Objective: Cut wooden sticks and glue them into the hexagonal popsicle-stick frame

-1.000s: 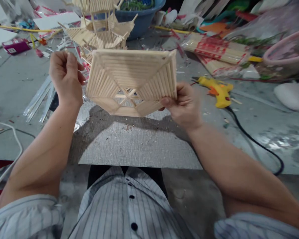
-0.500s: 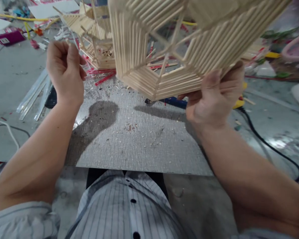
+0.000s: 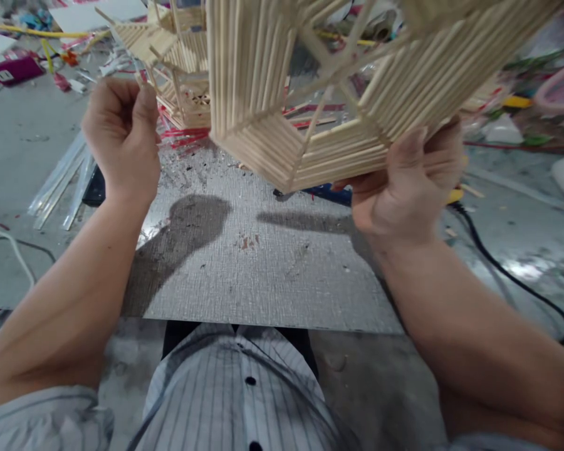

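Observation:
My right hand point(image 3: 407, 188) grips the lower right edge of a hexagonal roof piece point(image 3: 310, 88) made of thin wooden sticks, lifted close to the camera above the grey textured mat point(image 3: 258, 263). Its open centre shows crossed stick spokes. My left hand point(image 3: 122, 134) hovers to the left of the piece, fingers curled into a loose fist, thumb against the fingers; what it pinches, if anything, is too small to make out. Behind the raised piece stands a tiered stick model point(image 3: 178, 69).
Clear plastic strips point(image 3: 61, 181) lie left of the mat. A black cable point(image 3: 512, 275) runs at right from a mostly hidden yellow glue gun. A magenta box point(image 3: 12, 66) sits far left. Red scraps and craft clutter fill the back. A white cable point(image 3: 14, 257) curves at left.
The right hand lifted the stick roof from above the mat up toward the camera and tilted it, so it now fills the top of the view. The left hand stayed nearly still, fist closed.

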Motion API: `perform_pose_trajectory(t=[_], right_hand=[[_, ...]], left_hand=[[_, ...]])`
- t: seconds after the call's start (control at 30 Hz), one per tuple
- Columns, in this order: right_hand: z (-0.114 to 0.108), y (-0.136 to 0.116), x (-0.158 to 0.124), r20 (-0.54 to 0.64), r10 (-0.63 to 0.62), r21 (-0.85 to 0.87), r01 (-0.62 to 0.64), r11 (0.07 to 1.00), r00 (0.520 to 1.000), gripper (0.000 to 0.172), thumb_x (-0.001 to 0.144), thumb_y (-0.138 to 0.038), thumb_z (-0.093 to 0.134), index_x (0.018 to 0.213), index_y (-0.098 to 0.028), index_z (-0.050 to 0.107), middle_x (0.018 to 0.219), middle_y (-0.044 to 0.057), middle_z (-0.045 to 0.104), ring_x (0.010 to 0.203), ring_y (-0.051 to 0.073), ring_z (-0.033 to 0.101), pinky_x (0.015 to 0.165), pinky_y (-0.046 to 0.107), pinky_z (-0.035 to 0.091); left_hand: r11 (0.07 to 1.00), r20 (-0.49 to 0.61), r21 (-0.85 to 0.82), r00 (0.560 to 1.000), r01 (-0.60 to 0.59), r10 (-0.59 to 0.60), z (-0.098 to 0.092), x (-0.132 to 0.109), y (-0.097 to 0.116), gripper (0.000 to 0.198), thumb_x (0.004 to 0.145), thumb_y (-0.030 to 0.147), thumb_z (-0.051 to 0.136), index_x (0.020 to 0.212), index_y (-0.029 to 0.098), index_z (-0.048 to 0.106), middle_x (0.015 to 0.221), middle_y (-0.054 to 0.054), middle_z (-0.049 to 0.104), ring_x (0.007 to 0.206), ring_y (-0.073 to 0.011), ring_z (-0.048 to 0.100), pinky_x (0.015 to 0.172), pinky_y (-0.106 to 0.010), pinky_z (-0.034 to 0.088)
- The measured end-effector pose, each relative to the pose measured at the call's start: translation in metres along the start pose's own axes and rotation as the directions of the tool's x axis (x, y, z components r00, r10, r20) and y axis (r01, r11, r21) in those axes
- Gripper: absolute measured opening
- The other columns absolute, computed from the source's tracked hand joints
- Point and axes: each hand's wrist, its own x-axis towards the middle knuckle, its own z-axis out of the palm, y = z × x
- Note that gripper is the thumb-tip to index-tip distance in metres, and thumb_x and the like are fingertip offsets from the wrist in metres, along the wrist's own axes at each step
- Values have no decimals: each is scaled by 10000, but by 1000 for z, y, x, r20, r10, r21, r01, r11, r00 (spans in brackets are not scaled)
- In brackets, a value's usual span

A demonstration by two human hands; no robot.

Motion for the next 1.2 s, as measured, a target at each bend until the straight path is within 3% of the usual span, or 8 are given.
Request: perform_pose_trajectory(t=[0.17,0.3,0.43,0.6,0.7,0.9,1.03,1.2], right_hand=[[-2,-2,-4,76,256,-156,-242,958,964,503,593,-613,795,773,-256,490,623,-64,514,462,120,525,388,267,464],[-1,-5,-9,219,555,-324,-477,817,802,442,669,-566,756,776,-254,461,604,-60,544,422,99,475,334,235,400],[0,-6,-12,287,751,-430,-620,656,595,410,677,-513,761,772,-236,474,627,-34,606,451,113,538,374,245,453],[-4,-9,-8,363,846,-552,-641,533,391,423,651,-528,795,771,-213,539,596,-32,607,353,79,460,309,221,380],[-8,-10,-7,395,874,-622,-617,482,284,411,678,-534,781,755,-208,542,569,-39,573,337,68,430,294,216,333],[-8,-6,-8,366,903,-717,-550,429,227,382,736,-524,747,741,-212,526,536,-43,544,333,71,404,302,222,285],[-7,-6,-7,391,900,-769,-468,435,194,425,699,-566,761,718,-221,514,454,-66,472,323,79,383,310,225,238],[-5,-6,-10,288,904,-844,-362,395,315,383,748,-506,727,923,-235,522,504,-78,505,356,95,395,356,232,246]], left_hand=[[987,-141,-138,988,-83,64,-12,3,26,483,832,666,541,958,205,615,738,39,528,840,-90,538,598,-232,325],[947,-373,-186,910,-262,178,-11,-8,46,334,749,491,748,759,169,663,653,44,529,621,-53,447,571,-247,291],[994,133,-99,991,37,-24,-3,-20,58,96,778,295,686,780,206,719,703,37,613,626,-63,481,602,-239,348],[964,694,257,680,70,-234,4,-19,71,179,786,249,584,804,172,744,688,24,674,641,-78,535,652,-228,378],[956,766,292,593,20,-246,5,-18,75,188,788,278,596,821,180,753,685,42,674,641,-74,555,689,-219,379],[954,846,298,468,-16,-257,9,-21,73,163,771,303,630,797,204,758,689,37,694,629,-84,566,651,-212,361],[961,873,269,438,-64,-215,13,-25,73,132,761,282,635,753,214,748,693,43,696,634,-78,560,641,-202,353],[968,901,232,395,-91,-179,14,-26,71,145,757,259,617,783,207,749,737,25,712,665,-93,581,647,-205,365]])
